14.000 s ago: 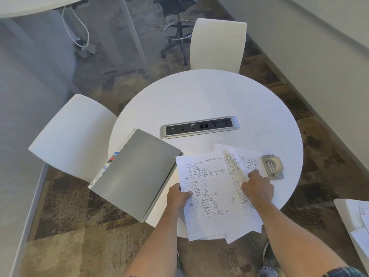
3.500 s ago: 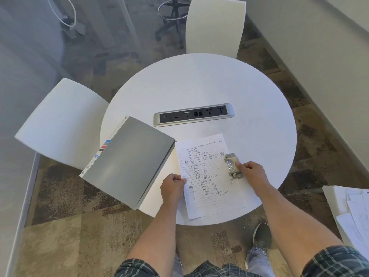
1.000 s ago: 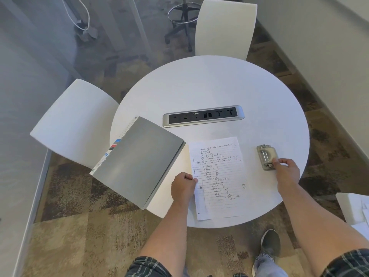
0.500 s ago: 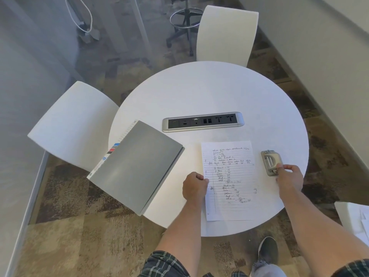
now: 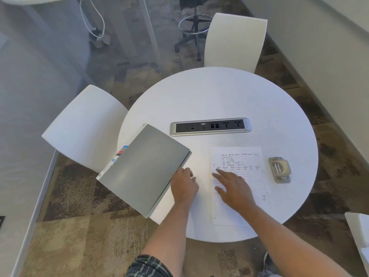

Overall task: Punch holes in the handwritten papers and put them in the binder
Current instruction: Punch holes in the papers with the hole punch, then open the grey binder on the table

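The handwritten papers [image 5: 247, 162] lie stacked on the round white table [image 5: 219, 96], near its front edge. My right hand [image 5: 233, 188] rests flat on them with fingers spread, holding nothing. A closed grey binder [image 5: 143, 168] lies at the table's left, overhanging the edge, with coloured tabs along its far side. My left hand [image 5: 184, 185] is by the binder's right edge, fingers loosely curled at the cover; whether it grips the cover I cannot tell. The metal hole punch [image 5: 279, 169] sits alone to the right of the papers.
A silver power strip [image 5: 210, 126] is set into the table's middle. White chairs stand at the left [image 5: 85, 126] and at the back [image 5: 235, 41]. More loose sheets lie on a white surface [image 5: 359, 232] at the far right. A black stool is behind.
My right hand has let go of the hole punch and moved left onto the papers. My left hand has released the papers' edge and moved to the binder.
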The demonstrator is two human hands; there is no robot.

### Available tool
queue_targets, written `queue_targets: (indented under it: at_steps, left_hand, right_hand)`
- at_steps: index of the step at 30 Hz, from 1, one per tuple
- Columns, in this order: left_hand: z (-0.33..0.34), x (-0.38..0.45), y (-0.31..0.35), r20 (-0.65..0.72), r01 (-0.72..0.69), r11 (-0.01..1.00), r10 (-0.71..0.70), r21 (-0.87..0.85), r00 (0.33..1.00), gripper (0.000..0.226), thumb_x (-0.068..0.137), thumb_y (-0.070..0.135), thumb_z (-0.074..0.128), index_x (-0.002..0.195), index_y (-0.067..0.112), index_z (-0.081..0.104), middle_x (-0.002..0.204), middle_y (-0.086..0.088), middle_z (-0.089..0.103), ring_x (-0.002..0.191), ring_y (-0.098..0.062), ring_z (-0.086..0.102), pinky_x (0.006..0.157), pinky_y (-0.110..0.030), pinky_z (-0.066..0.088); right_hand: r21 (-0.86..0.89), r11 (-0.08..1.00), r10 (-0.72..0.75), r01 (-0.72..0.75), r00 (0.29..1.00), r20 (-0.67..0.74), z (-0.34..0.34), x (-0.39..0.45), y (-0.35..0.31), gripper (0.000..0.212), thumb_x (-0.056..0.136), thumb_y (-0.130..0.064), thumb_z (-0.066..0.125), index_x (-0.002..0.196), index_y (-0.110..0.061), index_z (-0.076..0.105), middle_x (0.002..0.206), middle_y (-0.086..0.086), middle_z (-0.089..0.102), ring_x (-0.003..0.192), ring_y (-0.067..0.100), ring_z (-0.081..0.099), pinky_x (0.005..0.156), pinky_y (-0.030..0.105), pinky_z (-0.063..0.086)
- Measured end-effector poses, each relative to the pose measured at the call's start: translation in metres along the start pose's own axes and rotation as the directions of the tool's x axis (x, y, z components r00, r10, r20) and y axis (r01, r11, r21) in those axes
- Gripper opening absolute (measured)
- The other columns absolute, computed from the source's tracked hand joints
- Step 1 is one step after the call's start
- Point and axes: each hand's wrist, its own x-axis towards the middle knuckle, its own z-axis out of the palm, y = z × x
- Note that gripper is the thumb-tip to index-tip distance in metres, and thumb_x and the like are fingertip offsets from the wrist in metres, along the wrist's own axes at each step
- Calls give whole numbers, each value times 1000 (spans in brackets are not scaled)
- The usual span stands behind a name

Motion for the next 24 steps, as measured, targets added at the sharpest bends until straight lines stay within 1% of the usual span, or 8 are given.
queue_targets:
  at_steps: [2, 4, 6, 8, 11, 13, 19, 24]
  left_hand:
    - [-12, 7, -20, 5, -61, 979, 61, 197, 998, 27, 88, 25, 72, 111, 14, 65, 119, -6, 59, 108, -30, 57, 88, -38, 44]
    - [-25, 12, -38, 35, -50, 937, 40, 346, 999, 48, 86, 38, 72, 126, 16, 56, 134, -7, 50, 121, -30, 49, 96, -39, 42]
    - [-33, 15, -51, 53, -22, 896, -1, 443, 999, 67, 84, 48, 72, 137, 18, 46, 148, -14, 38, 135, -32, 39, 102, -43, 41]
    - [-35, 16, -59, 79, -4, 856, -43, 518, 996, 78, 87, 53, 67, 148, 16, 35, 159, -21, 24, 147, -37, 26, 108, -49, 38]
    - [-34, 16, -64, 88, 11, 834, -71, 551, 994, 80, 92, 53, 60, 153, 12, 27, 164, -24, 16, 153, -39, 17, 110, -55, 36]
    - [-33, 16, -66, 92, -4, 835, -57, 551, 994, 75, 95, 48, 57, 153, 12, 26, 164, -24, 15, 153, -39, 17, 110, -56, 36]
    - [-37, 19, -61, 180, -129, 812, 30, 570, 983, 71, 90, 22, 59, 152, 13, 26, 161, -19, 21, 149, -39, 24, 103, -55, 46]
    - [-37, 20, -55, 209, -191, 783, 79, 593, 975, 70, 87, 14, 62, 149, 14, 29, 157, -17, 25, 146, -36, 30, 95, -51, 52]
  right_hand:
    - [-61, 998, -9, 14, 996, 83, 8, 4, -10, 53, 101, -41, 54, 152, -34, 46, 164, -12, 35, 147, 17, 37, 116, 37, 31]
    - [-124, 992, 10, 7, 990, 138, 14, 7, -14, 51, 101, -41, 51, 151, -33, 46, 165, -12, 32, 149, 16, 33, 118, 36, 26]
    - [-131, 991, 27, -8, 990, 138, 17, 9, -15, 49, 100, -40, 53, 148, -30, 50, 163, -10, 36, 147, 17, 35, 118, 36, 27]
    - [-137, 991, 18, -4, 995, 101, 20, 9, -15, 46, 96, -36, 59, 141, -26, 57, 155, -6, 48, 140, 20, 46, 114, 38, 34]
    - [-131, 991, 6, -3, 1000, 23, 23, 9, -16, 43, 85, -29, 72, 127, -20, 67, 133, -3, 64, 120, 25, 61, 102, 41, 48]
    - [-109, 994, -13, 13, 1000, -2, 23, 11, -20, 42, 83, -27, 74, 125, -20, 68, 126, -3, 65, 113, 25, 64, 96, 40, 51]
    - [-49, 995, -83, 85, 995, 56, 22, 23, -44, 47, 91, -27, 65, 136, -20, 59, 133, -3, 60, 122, 24, 57, 102, 39, 46]
    - [-25, 991, -129, 132, 987, 100, 23, 33, -66, 49, 97, -31, 57, 144, -21, 51, 142, -4, 52, 130, 22, 49, 109, 35, 38]
